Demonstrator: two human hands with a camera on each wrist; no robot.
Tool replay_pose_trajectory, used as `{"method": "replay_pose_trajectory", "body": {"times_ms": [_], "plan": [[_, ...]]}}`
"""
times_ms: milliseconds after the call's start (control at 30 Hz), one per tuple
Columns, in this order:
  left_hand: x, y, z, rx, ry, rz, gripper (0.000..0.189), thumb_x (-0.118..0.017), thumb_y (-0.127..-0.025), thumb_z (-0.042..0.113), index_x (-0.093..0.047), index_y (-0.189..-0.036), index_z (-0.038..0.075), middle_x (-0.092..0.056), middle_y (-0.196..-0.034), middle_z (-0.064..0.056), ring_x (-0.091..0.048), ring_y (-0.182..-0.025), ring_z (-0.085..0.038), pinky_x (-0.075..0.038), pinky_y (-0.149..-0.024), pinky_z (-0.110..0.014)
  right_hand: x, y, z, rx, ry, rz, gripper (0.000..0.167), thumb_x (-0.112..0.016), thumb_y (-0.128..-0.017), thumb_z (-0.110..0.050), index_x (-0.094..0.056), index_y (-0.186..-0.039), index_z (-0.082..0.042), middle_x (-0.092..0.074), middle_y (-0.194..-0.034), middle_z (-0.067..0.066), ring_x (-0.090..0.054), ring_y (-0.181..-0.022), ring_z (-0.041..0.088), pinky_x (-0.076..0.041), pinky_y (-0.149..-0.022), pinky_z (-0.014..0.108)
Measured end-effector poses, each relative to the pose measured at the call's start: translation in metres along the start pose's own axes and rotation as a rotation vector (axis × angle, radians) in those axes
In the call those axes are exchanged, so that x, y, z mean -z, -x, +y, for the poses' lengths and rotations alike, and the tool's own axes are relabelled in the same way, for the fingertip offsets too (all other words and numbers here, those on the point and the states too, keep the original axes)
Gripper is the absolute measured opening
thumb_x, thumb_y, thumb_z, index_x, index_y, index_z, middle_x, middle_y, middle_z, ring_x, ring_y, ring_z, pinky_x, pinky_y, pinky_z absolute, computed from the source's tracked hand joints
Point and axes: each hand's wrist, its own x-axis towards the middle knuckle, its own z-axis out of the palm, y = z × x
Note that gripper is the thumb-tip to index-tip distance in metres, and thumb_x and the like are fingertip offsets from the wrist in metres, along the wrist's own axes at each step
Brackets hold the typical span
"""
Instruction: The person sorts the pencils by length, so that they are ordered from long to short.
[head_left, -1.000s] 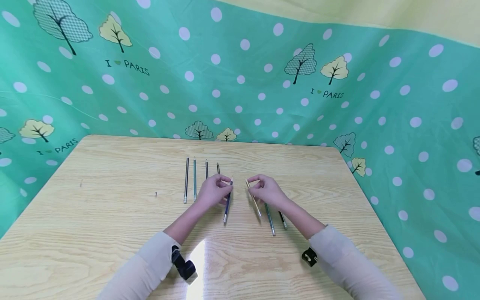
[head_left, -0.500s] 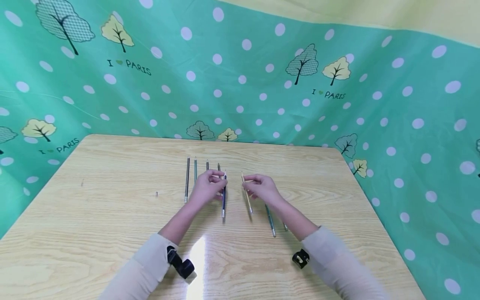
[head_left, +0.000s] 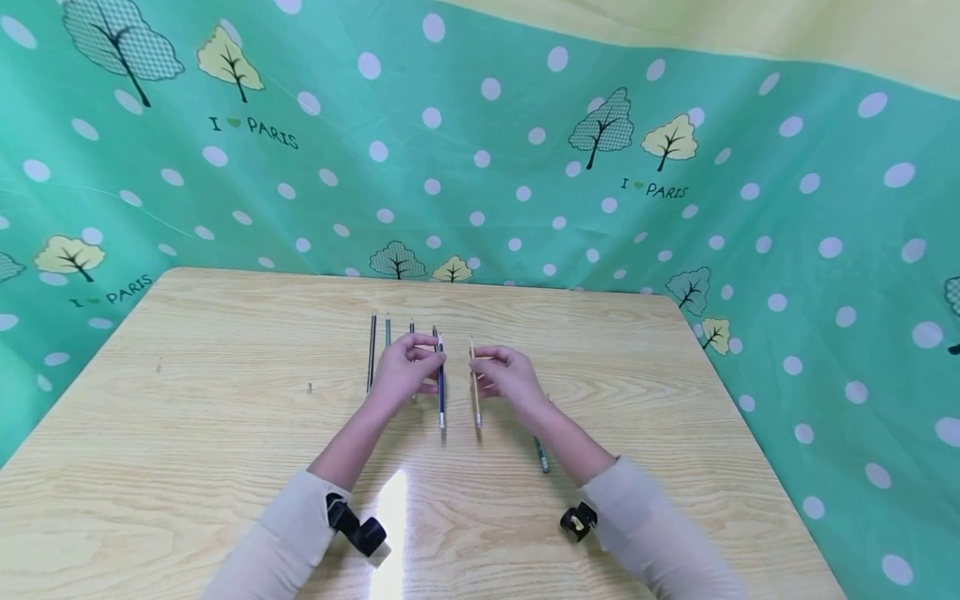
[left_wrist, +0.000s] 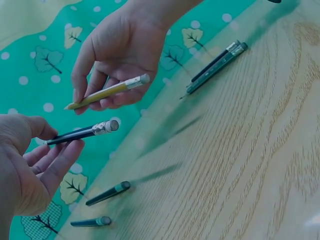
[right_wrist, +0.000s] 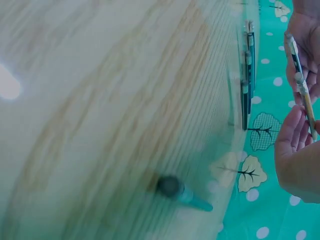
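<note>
My left hand [head_left: 401, 371] pinches a dark blue pencil [head_left: 441, 396] near its point, with the eraser end toward me. Facing it, my right hand [head_left: 512, 379] pinches a yellow pencil [head_left: 476, 392] the same way. In the left wrist view the dark pencil [left_wrist: 75, 135] and the yellow pencil [left_wrist: 107, 93] are both raised above the table, side by side with a gap between. Left of the hands several dark and green pencils [head_left: 371, 358] lie in a row, partly hidden by my left hand. A green pencil [head_left: 542, 455] lies mostly under my right forearm.
A light wood-grain table [head_left: 225, 433] carries everything. One tiny grey bit [head_left: 309, 387] lies to the left. Behind the table hangs a green dotted curtain [head_left: 480, 179] with printed trees. Black wrist cameras sit at both cuffs.
Both hands have shifted left with their pencils. The two pencils have turned from slanting to nearly parallel. My right forearm now covers more of the pencils on the right.
</note>
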Motion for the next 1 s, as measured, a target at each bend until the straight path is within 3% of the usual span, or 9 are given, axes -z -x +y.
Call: {"method": "replay_pose_trajectory", "body": {"times_ms": [300,567,1000], "plan": [[0.0,0.001,-0.002,-0.01,0.019,-0.004,0.039,-0.065,-0.086,0.015,-0.053,-0.122,0.006,-0.064,-0.107,-0.016,-0.066,-0.075,-0.018,-0.059,-0.066,-0.035,-0.006,0.0,0.002,-0.014,-0.071,-0.023,0.036,-0.061,-0.089,-0.014,-0.055,-0.121,0.002,-0.064,-0.085,0.001,-0.063,-0.064,0.013,-0.056,-0.056,0.023],[-0.001,0.0,-0.002,-0.009,0.037,-0.004,0.04,-0.065,-0.086,0.015,-0.053,-0.123,0.005,-0.064,-0.106,-0.014,-0.066,-0.079,-0.022,-0.059,-0.066,-0.034,-0.01,0.001,0.0,-0.01,-0.087,0.02,0.039,-0.064,-0.087,-0.015,-0.055,-0.121,0.001,-0.067,-0.09,0.009,-0.062,-0.061,0.011,-0.057,-0.059,0.024],[-0.001,0.002,0.001,0.0,0.062,-0.006,0.041,-0.067,-0.086,0.016,-0.053,-0.124,0.007,-0.064,-0.104,-0.012,-0.065,-0.076,-0.017,-0.059,-0.066,-0.034,-0.014,0.0,0.002,-0.016,-0.115,0.04,0.03,-0.066,-0.086,-0.014,-0.061,-0.114,-0.005,-0.064,-0.078,-0.001,-0.06,-0.059,0.01,-0.054,-0.054,0.023]]}}
